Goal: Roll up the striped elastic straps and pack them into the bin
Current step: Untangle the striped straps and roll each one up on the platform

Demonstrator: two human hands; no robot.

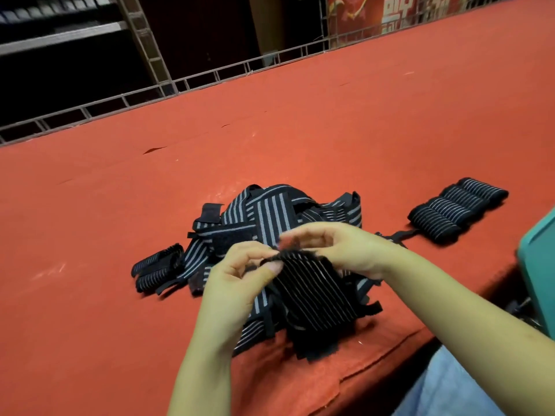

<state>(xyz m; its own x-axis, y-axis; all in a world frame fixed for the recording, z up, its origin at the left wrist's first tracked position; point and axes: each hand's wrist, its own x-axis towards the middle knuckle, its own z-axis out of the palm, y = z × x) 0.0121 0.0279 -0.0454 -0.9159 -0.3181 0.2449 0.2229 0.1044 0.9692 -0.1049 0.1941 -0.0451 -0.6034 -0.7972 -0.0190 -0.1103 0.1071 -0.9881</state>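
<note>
The rolling step is judged to be in hand. One striped strap (315, 292) is held up between both hands, its upper end being pinched at the fingertips while the rest hangs down toward the person. The left hand (240, 274) is curled on the strap's top edge from the left, thumb and fingers closed on it; the right hand (339, 247) is curled over the same edge from the right, pinching it as well. Whether a first turn has been made cannot be told, as the fingers are blurred.

Just beyond and beneath the hands a loose pile of unrolled straps (270, 217) is heaped on the red table cover (270, 130); its members overlap too much to be counted. To the left of the left hand two finished rolls (156, 268) are seen, touching each other. Well to the right of the right hand a row of four rolls (459, 210) is laid side by side, so six rolled pieces are counted in all. At the far right edge a corner of one teal bin (540, 259) is shown.

For the next move, the pinched end would need to be turned over tightly and kept square, so that the roll does not skew or spring open.
</note>
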